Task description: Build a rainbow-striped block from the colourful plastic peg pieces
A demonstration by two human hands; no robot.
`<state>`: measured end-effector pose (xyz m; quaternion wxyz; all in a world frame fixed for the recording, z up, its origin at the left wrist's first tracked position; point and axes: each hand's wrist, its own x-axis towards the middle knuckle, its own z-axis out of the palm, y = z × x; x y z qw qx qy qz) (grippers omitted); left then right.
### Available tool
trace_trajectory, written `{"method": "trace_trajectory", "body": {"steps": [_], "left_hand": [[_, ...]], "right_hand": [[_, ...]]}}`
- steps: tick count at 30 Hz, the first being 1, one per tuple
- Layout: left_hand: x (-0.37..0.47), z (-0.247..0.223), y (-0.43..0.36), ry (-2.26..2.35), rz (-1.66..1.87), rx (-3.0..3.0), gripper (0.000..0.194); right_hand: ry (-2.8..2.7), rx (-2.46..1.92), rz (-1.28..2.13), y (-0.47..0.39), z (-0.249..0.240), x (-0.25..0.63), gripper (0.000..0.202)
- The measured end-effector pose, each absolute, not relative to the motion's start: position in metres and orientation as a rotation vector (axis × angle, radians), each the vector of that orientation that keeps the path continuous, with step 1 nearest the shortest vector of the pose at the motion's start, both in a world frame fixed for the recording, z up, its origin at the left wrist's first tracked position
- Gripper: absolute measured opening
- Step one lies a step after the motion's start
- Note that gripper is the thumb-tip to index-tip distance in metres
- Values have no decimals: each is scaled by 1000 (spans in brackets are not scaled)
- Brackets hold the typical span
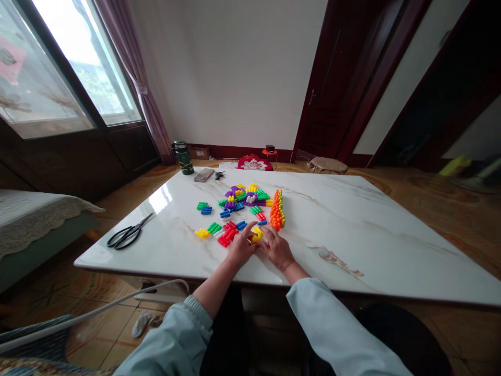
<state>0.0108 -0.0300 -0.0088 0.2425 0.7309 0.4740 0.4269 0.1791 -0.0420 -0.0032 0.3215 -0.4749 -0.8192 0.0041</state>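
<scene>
My left hand (242, 247) and my right hand (278, 249) meet low over the near part of the table, fingers closed around yellow plastic toy blocks (257, 236). Some fingertips are hidden behind the hands. Just left of my left hand lie red blocks (228, 233), with a green block (214, 227) and a yellow block (202, 233) farther left. A blue block (262, 223) is just beyond my right fingers. Past it stands a long row of orange and lime-green pieces (277, 210). A mixed pile of purple, yellow, green and blue blocks (238, 197) spreads behind.
Black-handled scissors (129, 234) lie on the left of the white marbled table (352, 224). A camouflage flask (183, 157), a flat grey-brown object (204, 175) and keys (219, 175) stand along the far left edge. A pale hose-like tube (117, 300) crosses below the table.
</scene>
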Motion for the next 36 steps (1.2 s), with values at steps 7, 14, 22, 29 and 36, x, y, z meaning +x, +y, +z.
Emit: {"method": "trace_trajectory", "body": {"steps": [7, 14, 22, 29, 36], "left_hand": [[12, -8, -30, 1290, 1158, 2014, 60], [16, -2, -35, 1239, 1108, 2136, 36], [13, -5, -42, 1217, 965, 2345, 46], [19, -5, 11, 1631, 639, 2358, 54], [23, -22, 40, 1724, 764, 2497, 54]], "right_hand": [[-2137, -1278, 96, -40, -8, 180, 39], [-2133, -1128, 245, -42, -4, 182, 30], [-1739, -1195, 335, -59, 0, 223, 23], [-1539, -1570, 179, -3, -3, 299, 27], [-2057, -1902, 93, 67, 43, 308, 40]]}}
